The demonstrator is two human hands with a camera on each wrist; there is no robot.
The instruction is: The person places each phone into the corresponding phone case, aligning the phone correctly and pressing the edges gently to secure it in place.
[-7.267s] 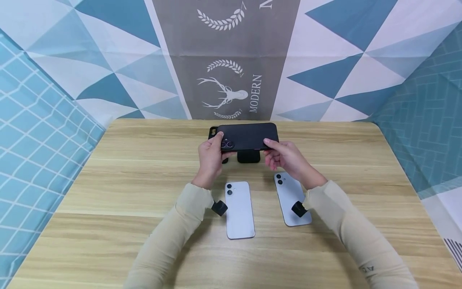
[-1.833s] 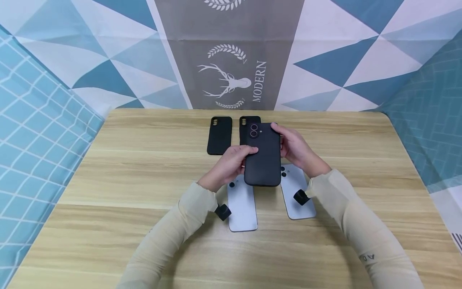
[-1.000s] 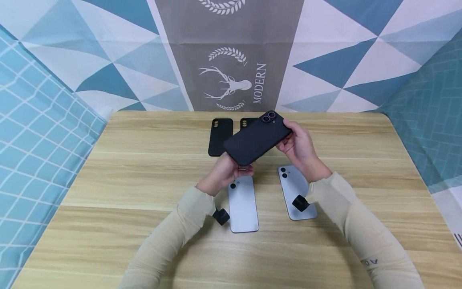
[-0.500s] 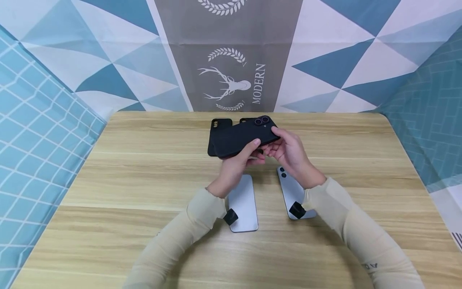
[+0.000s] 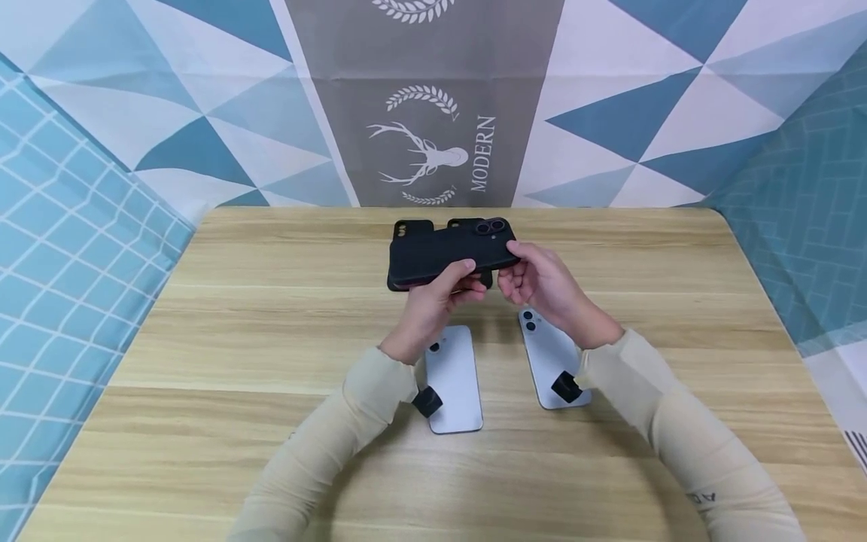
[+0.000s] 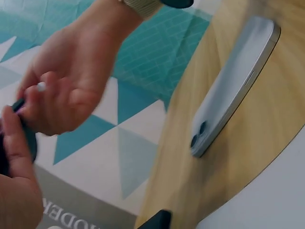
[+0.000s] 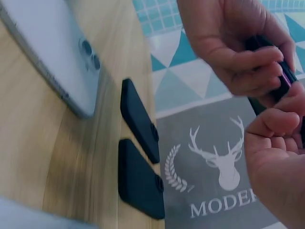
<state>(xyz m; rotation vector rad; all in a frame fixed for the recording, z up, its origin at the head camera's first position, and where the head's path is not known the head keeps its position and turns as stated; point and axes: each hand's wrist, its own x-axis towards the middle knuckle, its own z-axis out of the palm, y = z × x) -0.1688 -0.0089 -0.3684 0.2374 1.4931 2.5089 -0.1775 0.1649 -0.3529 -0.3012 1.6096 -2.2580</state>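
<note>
Both hands hold a phone in a black case above the far part of the table, its back and two ringed lenses facing up. My left hand grips its near long edge, thumb on the back and fingers beneath. At the lens end, my right hand pinches the corner, thumb on top. A thin purple-pink edge of the phone shows in the right wrist view. Behind and below it lie two black phone cases, partly hidden in the head view. Nearer lie a white phone and a second pale phone.
The wooden table ends at a patterned cloth backdrop. Blue grid cloth hangs at the left, teal cloth at the right. The wrist cameras hang just over the two pale phones.
The cased phone was held sideways, turned upright, then swung back to nearly sideways, lenses now at the right. In the last half second it levels slightly; both hands keep hold.
</note>
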